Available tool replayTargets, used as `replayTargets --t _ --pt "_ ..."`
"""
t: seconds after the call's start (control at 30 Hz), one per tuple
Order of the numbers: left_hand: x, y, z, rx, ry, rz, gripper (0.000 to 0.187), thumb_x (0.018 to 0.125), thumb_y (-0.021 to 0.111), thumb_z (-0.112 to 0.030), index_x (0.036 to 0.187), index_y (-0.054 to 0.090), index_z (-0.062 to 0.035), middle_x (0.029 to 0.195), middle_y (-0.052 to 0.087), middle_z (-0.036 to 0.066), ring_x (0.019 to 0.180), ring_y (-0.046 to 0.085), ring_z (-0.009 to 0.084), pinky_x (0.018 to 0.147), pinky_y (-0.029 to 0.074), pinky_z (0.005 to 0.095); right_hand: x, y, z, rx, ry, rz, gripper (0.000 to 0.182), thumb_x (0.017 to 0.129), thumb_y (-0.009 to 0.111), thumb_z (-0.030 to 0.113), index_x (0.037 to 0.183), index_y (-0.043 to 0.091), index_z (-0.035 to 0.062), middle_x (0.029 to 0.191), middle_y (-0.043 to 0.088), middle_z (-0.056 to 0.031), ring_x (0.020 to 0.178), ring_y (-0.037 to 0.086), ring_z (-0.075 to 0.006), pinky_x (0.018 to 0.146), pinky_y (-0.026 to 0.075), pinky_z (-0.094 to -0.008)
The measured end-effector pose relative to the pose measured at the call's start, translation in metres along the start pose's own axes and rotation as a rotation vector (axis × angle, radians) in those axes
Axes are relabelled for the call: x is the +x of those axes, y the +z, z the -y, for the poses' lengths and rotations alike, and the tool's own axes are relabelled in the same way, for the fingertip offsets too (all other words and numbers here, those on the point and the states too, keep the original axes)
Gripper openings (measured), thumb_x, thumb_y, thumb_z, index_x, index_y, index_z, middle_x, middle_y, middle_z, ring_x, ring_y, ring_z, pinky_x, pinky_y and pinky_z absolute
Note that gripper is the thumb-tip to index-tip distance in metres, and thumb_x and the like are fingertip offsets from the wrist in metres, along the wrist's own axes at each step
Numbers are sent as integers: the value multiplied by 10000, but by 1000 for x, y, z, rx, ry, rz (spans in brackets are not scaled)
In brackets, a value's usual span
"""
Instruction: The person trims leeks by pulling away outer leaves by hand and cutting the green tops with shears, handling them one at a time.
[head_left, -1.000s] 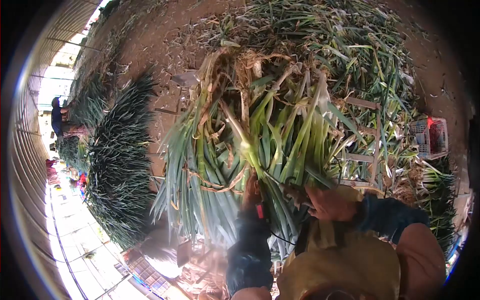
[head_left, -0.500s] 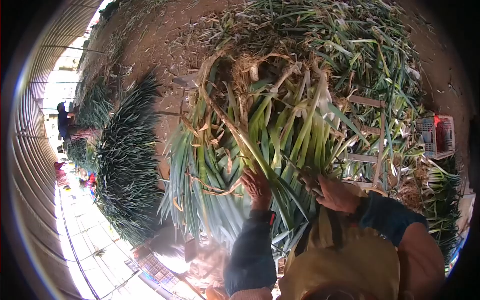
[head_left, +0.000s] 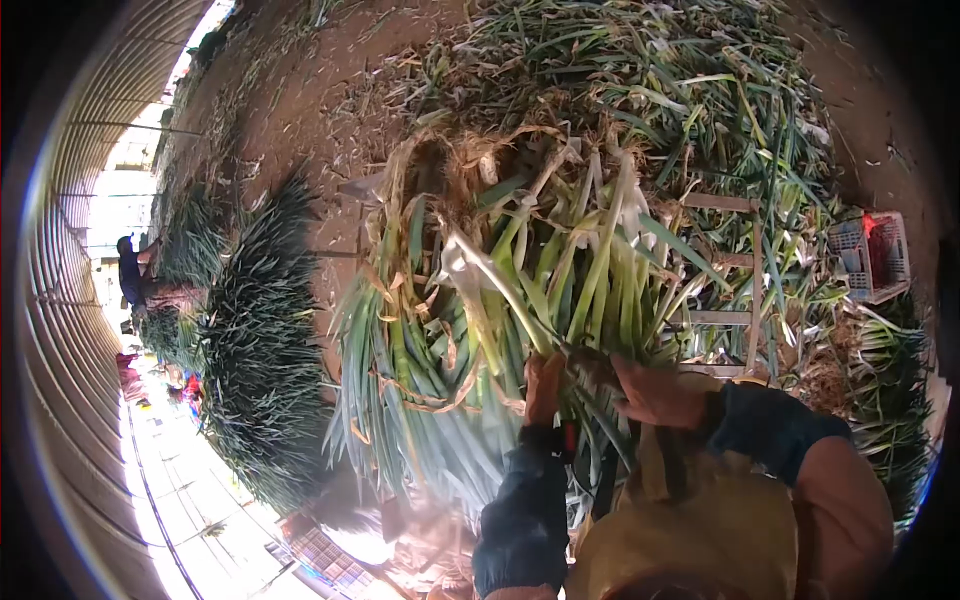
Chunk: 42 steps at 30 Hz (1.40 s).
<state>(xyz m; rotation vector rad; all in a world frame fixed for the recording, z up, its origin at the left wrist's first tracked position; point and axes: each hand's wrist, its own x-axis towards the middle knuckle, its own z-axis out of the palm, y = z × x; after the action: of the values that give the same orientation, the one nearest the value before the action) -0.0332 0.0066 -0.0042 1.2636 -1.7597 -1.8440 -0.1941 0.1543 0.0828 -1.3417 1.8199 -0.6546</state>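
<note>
A large heap of leeks (head_left: 400,350) lies before me, roots at the far end and green leaves toward me. My left hand (head_left: 544,388) is closed round one leek (head_left: 508,292), whose pale stalk slants up and left over the heap. Close on its right, my right hand (head_left: 655,392) is closed too, its darkened fingers meeting the same leek near my left hand. A thin dark edge shows at those fingertips; what the right hand grips is too blurred to make out. Dry brown leaves hang among the stalks.
Loose leaf trimmings (head_left: 640,70) cover the ground beyond the heap. To the right are a wooden frame (head_left: 752,290), a white plastic crate (head_left: 868,258) and more leeks (head_left: 880,400). On the left stands a dark green leek pile (head_left: 262,340), with another person (head_left: 132,272) beyond it.
My left hand has moved right, close to my right hand, and is now closed round the leek. The leek's upper part looks paler and its outer dry leaf has shifted.
</note>
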Motion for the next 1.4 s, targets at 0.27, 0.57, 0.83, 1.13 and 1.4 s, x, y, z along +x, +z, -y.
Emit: replayTargets --t 0.27,0.57,0.83,1.13,1.4 --pt "-34 24 -16 -261 -312 105 238 802 560 -284 838 548 -50 614 456 -38 498 408 74 443 306 230 17 -13 -6 -170 -120 -67 611 673 634 148 1155 355 -105 692 549 -216 589 578 -343 500 450 -450" --pt "-41 23 -21 -259 -401 80 275 818 558 -277 948 546 -34 732 483 -12 633 437 74 540 342 225 136 0 -37 -495 -213 -193 554 726 553 179 1127 401 -172 589 545 -147 498 559 -272 427 438 -366" --pt "-42 20 -37 -252 -395 108 285 828 552 -259 978 541 -17 723 493 -9 627 444 75 537 348 219 152 13 -48 -450 -364 -240 536 719 530 161 1106 391 -183 601 566 -175 525 586 -282 433 455 -376" --pt "-42 33 -32 -169 -449 188 276 829 559 -251 981 538 -22 683 488 -17 613 448 69 524 347 223 156 -3 -43 -531 -264 -51 587 732 543 182 1139 379 -207 650 565 -186 534 584 -245 439 461 -344" --pt "15 61 1 4 -313 195 391 802 588 -324 1037 529 -17 821 556 82 735 535 179 625 417 306 121 -17 -30 -333 -204 -90 675 724 588 221 1194 323 -185 634 541 -183 541 586 -295 447 474 -381"
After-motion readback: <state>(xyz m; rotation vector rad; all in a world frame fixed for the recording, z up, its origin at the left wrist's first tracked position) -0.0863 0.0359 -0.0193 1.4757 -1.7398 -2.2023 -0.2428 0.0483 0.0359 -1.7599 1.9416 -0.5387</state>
